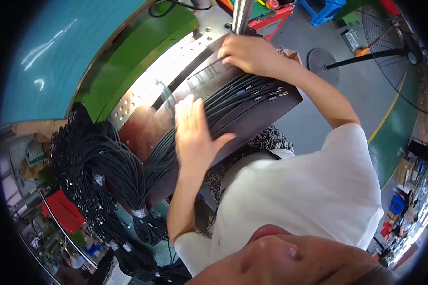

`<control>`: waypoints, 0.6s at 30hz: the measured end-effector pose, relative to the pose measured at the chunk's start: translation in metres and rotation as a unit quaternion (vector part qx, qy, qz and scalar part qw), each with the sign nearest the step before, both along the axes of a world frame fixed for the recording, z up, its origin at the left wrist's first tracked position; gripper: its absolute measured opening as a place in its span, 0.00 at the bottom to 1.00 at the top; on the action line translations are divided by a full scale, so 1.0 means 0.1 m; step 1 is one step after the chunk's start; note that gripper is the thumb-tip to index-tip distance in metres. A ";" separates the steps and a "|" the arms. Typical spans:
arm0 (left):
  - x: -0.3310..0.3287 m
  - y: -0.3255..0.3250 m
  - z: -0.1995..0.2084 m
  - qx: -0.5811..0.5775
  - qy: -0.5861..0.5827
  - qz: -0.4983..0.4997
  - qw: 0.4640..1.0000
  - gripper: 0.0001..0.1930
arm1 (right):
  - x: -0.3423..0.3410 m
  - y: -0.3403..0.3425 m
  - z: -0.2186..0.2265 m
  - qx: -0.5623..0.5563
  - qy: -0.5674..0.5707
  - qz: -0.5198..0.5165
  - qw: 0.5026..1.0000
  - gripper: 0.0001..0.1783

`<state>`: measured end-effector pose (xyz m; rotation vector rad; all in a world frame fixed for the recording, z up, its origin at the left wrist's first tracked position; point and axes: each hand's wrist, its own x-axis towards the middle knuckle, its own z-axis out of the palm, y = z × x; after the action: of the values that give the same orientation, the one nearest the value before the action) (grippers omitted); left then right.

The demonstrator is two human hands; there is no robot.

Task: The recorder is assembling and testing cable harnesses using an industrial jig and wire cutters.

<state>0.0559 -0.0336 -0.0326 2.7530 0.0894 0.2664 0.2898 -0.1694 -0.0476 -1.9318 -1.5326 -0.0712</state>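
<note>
Many thin black cables (245,92) with small metal tips lie in a long bundle across a dark brown work surface (266,111). Over that bundle my left hand (192,130) rests flat, its fingers stretched and the thumb spread out. My right hand (247,54) is farther off to the right, close to an upright metal post (241,19). Its fingers are curled and pinch what looks like a single black cable (207,69) that runs left toward a bright metal plate with holes (128,104). The fingertips are partly hidden.
Thick tied bundles of black cable (85,161) hang over the left end of the bench. A green panel (133,61) and a blue sheet (47,61) lie beyond the plate. On the right stand a floor fan (411,58) and a blue stool (322,10).
</note>
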 end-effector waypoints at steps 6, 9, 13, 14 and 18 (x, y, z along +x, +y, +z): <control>-0.63 0.55 0.29 0.152 0.147 0.059 0.976 0.36 | 0.27 -1.54 -0.15 0.091 0.072 -0.326 0.938 0.11; -0.70 0.69 0.17 0.165 0.120 0.036 0.978 0.25 | 0.25 -1.48 -0.11 -0.006 0.028 -0.417 0.909 0.12; -0.82 0.72 0.07 0.127 0.084 0.080 0.985 0.15 | 0.05 -0.33 0.25 0.032 -0.040 -0.106 0.993 0.12; -0.74 0.72 0.04 0.100 0.046 0.097 0.989 0.13 | 0.03 0.00 0.12 0.066 -0.097 -0.021 0.993 0.14; -0.73 0.72 0.22 -0.107 -0.006 0.174 0.979 0.08 | -0.14 0.84 0.01 -0.093 -0.191 0.080 0.974 0.21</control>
<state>-0.0176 0.0386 -0.0111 2.5080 0.5672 0.3430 0.2756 -0.0854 -0.0470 -2.0131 -2.0047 -0.2501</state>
